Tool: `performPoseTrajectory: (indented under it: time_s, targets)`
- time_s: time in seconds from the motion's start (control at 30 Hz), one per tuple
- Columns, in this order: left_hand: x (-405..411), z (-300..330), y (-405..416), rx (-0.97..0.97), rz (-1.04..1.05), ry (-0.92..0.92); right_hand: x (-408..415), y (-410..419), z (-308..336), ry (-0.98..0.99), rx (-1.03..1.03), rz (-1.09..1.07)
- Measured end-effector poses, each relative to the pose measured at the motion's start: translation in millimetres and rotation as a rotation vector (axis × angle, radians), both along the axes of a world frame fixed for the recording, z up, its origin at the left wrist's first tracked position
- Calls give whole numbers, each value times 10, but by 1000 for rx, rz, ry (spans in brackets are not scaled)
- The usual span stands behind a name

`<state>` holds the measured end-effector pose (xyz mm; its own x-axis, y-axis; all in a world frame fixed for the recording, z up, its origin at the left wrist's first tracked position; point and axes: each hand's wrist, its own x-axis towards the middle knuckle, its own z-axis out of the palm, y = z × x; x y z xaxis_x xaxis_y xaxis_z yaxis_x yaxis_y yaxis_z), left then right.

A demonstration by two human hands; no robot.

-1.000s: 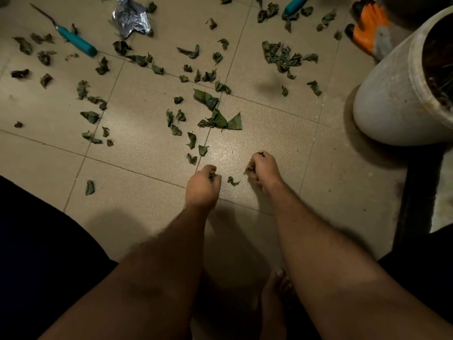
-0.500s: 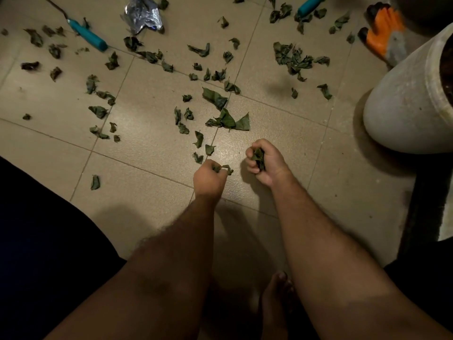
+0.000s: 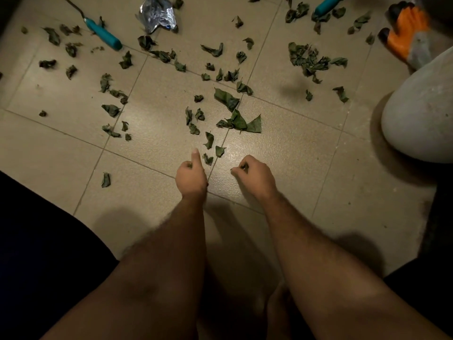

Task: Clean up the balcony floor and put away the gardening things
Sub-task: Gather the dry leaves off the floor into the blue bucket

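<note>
Torn dark-green leaf scraps (image 3: 239, 122) litter the beige tiled floor (image 3: 294, 143); both the left hand (image 3: 191, 174) and right hand (image 3: 255, 174) are curled around gathered scraps. Best sweep nearest pieces together before pinching.

Floor tiles (image 3: 282, 148) were beige, finely speckled, with darker grout lines; scattered leaf scraps (image 3: 239, 121) were dark green. Two tool handles (image 3: 104, 35) (image 3: 327, 4) were teal, the crumpled foil wrapper (image 3: 157, 13) silver, and the glove (image 3: 408, 36) orange with black fingertips and a grey cuff. The pot (image 3: 419, 114) was dull off-white, faintly smudged.
</note>
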<state>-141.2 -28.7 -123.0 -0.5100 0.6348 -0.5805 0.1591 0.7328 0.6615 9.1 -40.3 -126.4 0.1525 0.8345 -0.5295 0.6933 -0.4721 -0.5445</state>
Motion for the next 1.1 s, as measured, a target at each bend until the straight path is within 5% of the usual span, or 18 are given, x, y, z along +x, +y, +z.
performPoseTrajectory:
  time_s: [0.23,0.43,0.6,0.8,0.93,1.1]
  targets:
    - [-41,-5,240,-38,-360,321,-90,31,-24,-161,1,128]
    - [32,-55,341,-23,-457,385,76,254,53,831,-325,-641]
    - [50,-33,328,17,-289,287,116,355,85,1229,-279,-887]
    - [-7,-104,335,111,236,-251,-150,518,45,652,-134,-449]
    - [-64,-48,429,126,265,-265,-358,613,2,267,63,-165]
    - [-96,15,580,148,185,-168,-456,680,-80,-106,35,112]
